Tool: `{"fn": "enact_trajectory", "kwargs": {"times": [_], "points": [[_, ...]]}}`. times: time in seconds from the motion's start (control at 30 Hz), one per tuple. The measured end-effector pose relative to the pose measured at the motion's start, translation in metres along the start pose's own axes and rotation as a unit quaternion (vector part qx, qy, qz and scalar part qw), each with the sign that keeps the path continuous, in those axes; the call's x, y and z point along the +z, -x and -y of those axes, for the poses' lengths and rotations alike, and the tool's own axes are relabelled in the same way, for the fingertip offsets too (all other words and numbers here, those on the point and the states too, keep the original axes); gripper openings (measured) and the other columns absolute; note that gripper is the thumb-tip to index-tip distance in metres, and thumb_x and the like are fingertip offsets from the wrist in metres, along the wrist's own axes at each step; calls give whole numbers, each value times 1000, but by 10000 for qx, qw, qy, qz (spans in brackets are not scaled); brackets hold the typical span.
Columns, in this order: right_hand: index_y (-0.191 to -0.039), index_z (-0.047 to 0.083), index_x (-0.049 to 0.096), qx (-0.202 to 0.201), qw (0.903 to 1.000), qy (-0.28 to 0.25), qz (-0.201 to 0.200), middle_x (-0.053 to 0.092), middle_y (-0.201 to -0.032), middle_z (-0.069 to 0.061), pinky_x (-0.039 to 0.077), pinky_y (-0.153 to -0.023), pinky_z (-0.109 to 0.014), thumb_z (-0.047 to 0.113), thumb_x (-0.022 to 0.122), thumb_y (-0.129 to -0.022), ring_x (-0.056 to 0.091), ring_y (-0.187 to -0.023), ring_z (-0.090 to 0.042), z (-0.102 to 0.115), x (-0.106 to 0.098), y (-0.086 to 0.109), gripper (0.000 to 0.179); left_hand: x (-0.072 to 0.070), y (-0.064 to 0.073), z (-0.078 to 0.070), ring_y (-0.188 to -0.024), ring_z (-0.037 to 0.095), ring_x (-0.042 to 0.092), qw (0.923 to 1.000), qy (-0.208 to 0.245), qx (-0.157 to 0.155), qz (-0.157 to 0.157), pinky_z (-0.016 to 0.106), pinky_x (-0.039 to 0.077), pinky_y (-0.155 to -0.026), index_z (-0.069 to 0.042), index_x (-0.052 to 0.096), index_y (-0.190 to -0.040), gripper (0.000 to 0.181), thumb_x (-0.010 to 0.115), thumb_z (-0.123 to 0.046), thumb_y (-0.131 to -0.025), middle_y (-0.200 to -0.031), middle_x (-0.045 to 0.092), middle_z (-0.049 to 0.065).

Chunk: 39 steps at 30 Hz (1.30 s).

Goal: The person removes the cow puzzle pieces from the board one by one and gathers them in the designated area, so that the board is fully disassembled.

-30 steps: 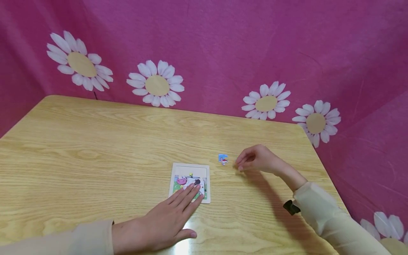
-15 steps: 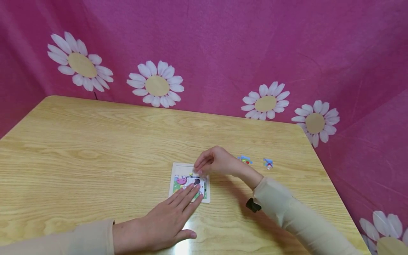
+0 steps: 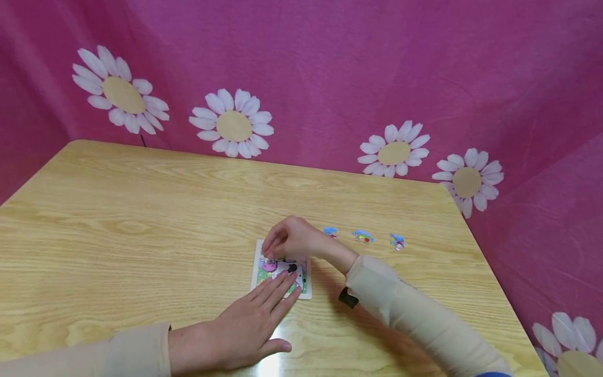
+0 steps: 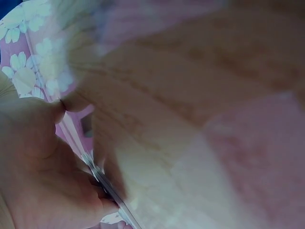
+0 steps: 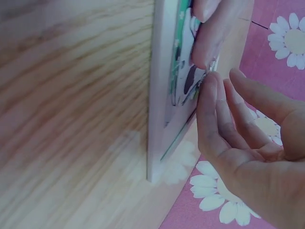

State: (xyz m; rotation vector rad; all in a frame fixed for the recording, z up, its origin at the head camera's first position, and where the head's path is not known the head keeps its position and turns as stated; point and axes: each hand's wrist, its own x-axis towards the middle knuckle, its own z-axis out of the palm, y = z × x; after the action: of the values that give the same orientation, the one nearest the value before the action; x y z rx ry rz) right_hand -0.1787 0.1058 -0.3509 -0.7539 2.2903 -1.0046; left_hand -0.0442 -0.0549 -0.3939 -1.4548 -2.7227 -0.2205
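A small cow puzzle [image 3: 269,267] lies in a pale frame [image 3: 308,294] on the table, its bottom rows filled. My left hand [image 3: 242,322] rests flat over its lower part, fingers extended and thumb out to the side. Over the upper left corner, my right hand [image 3: 293,238] has bent fingertips right at the picture, beside the cow's head. In the right wrist view, that hand's fingers [image 5: 207,112] touch close to the frame while the thumb stands apart, and nothing shows between them. The right hand hides most of the top strip.
Several loose puzzle pieces lie in a row to the right: one beside the right wrist [image 3: 330,231], a middle piece [image 3: 363,236] and a far piece [image 3: 397,241]. Behind the wooden table [image 3: 141,209] hangs a pink cloth [image 3: 311,78] with daisies.
My right hand has moved left from beside the loose pieces to the puzzle, then along its upper part to the left corner. My left hand stays in place.
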Motion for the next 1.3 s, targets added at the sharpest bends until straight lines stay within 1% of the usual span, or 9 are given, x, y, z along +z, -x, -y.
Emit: {"fn": "enact_trajectory", "kwargs": {"times": [0.1, 0.3, 0.43, 0.57, 0.67, 0.8, 1.0, 1.17, 1.3], "points": [[-92, 1, 75, 89, 9999, 98, 80, 74, -81, -3, 53, -70, -20, -1, 75, -84, 67, -73, -5, 3, 0, -1, 9, 1, 0, 1, -146, 36, 20, 10000, -38, 13, -89, 45, 25, -115, 3, 29, -151, 79, 37, -56, -101, -158, 19, 25], [-93, 1, 75, 63, 9996, 246, 143, 74, -81, -2, 53, -71, -20, 0, 75, -84, 67, -74, -5, 6, 0, -1, 9, 3, 0, 1, -145, 36, 22, 9996, -134, 51, -233, 45, 26, -114, 4, 31, -150, 78, 38, -56, -100, -157, 21, 25], [-92, 2, 76, 147, 9995, 240, 117, 74, -81, -4, 52, -71, -20, -1, 75, -83, 68, -74, -5, 7, -1, 0, 10, 2, 0, 1, -145, 36, 21, 9998, -93, 37, -171, 45, 26, -114, 3, 30, -150, 78, 37, -57, -100, -158, 20, 24], [-91, 1, 76, 204, 9997, 77, 126, 74, -79, -4, 53, -70, -20, -6, 74, -82, 67, -73, -6, 9, 0, 2, 12, 1, 0, 0, -146, 36, 19, 10000, 22, 18, -63, 45, 25, -115, 3, 29, -151, 78, 37, -56, -101, -159, 18, 24], [-89, 0, 76, 133, 9998, 21, 149, 73, -75, -3, 53, -67, -21, -10, 71, -81, 67, -70, -7, 10, 1, 4, 13, 1, 0, 0, -146, 36, 18, 10000, 83, 18, -30, 46, 25, -115, 3, 28, -151, 78, 36, -56, -101, -159, 17, 24], [-85, 0, 75, -5, 9999, 90, 127, 72, -72, -3, 52, -62, -20, -14, 68, -81, 65, -66, -6, 10, 2, 6, 17, 1, 0, 1, -146, 36, 17, 9999, 136, 8, -10, 46, 25, -115, 3, 27, -152, 79, 36, -56, -101, -159, 16, 24], [-83, -2, 75, -268, 9996, 14, 113, 72, -71, -6, 52, -61, -19, -16, 67, -79, 66, -65, -5, 9, 4, 8, 17, 1, 0, 1, -146, 36, 17, 9999, 145, -1, -16, 47, 25, -114, 4, 27, -152, 79, 36, -56, -101, -159, 16, 25], [-85, -2, 75, -352, 9991, -60, 231, 72, -72, -5, 52, -61, -20, -14, 70, -80, 65, -65, -5, 8, 7, 7, 13, 1, 0, 1, -147, 36, 16, 9999, 142, -6, 1, 47, 24, -115, 4, 26, -152, 79, 36, -56, -101, -159, 15, 24], [-85, 0, 76, -384, 9992, 57, 89, 72, -73, -3, 53, -64, -20, -9, 74, -80, 65, -67, -4, 7, 4, 8, 11, 0, 0, 1, -147, 36, 15, 9999, 145, 0, 28, 47, 24, -115, 4, 25, -152, 80, 34, -57, -101, -160, 14, 24]]}}
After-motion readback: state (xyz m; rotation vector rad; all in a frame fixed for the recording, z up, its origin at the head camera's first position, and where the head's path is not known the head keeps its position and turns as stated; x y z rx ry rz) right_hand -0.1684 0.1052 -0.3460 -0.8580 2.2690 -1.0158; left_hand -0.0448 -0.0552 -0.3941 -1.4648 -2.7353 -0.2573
